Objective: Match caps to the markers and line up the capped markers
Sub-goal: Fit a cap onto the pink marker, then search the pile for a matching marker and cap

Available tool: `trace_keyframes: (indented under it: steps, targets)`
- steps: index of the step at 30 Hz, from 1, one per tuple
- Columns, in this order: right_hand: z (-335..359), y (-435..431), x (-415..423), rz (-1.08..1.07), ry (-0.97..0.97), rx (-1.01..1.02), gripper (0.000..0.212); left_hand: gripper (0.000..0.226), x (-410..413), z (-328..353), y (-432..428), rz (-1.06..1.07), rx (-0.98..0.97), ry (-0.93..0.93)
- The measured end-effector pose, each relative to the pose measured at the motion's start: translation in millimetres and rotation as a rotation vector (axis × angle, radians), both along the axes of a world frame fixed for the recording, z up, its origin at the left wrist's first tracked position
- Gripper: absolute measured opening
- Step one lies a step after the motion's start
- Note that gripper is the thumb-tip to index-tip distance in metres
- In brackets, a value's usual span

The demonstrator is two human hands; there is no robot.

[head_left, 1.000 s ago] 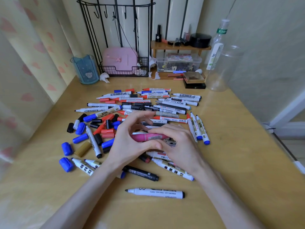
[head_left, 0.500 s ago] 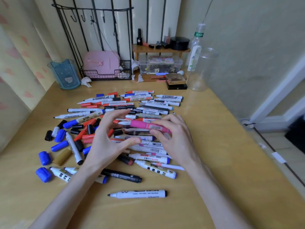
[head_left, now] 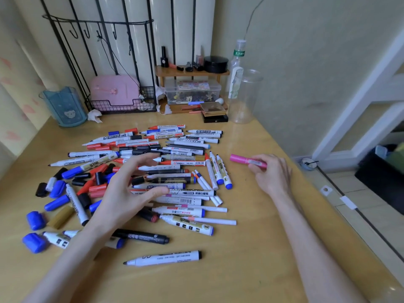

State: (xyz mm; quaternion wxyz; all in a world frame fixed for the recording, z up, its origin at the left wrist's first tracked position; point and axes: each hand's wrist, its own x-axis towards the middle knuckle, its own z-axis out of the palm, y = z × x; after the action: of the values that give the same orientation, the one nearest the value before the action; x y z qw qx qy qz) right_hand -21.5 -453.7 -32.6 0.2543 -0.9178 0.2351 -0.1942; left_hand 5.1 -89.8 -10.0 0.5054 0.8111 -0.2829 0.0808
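R hand [head_left: 272, 178] gripping pink marker [head_left: 242, 160], L hand [head_left: 126, 191] spread over marker pile [head_left: 175, 171]

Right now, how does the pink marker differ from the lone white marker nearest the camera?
Colour: the pink marker is pink all over; the white marker has a white barrel and black end.
Tip: the pink one shows no tip, so it looks capped; the white one's dark tip is bare.
Support: the right hand grips the pink one; the white one lies alone on the table.
Both lie roughly crosswise.
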Motion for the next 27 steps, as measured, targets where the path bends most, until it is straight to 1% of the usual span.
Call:
trace_keyframes:
  steps: [4, 7, 15, 17, 22, 24, 27]
  targets:
    - [-5.1, -3.3, 1.3, -0.012, 0.057, 0.006, 0.023, 0.083, 0.4, 0.2, 3.0, 0.013, -0.009, 0.006]
    - [-6.1, -1.8, 3.2, -0.007, 0.083, -0.012, 0.025, 0.083, 5.3, 0.2, 7.0, 0.014, -0.002, -0.016]
    - [-3.8, -2.4, 1.9, 0.009, 0.065, 0.001, 0.03, 0.086, 8.1, -0.2, 16.6, 0.013, -0.044, 0.018]
    - [-3.3, -1.9, 2.0, 0.011, 0.046, 0.008, 0.027, 0.088, 8.8, -0.4, 19.9, 0.021, -0.041, 0.014]
    - [-3.1, -0.2, 4.0, -0.037, -0.045, -0.056, 0.009, 0.088, 10.4, -1.4, 23.7, 0.031, -0.026, 0.007]
    - [-3.7, -0.4, 4.6, -0.044, -0.055, -0.054, 0.008, 0.088, 10.0, -1.3, 24.0, 0.03, -0.023, 0.012]
    - [-6.7, -0.7, 5.0, -0.025, -0.032, -0.058, 0.012, 0.086, 8.6, -0.6, 24.3, 0.027, -0.015, 0.017]
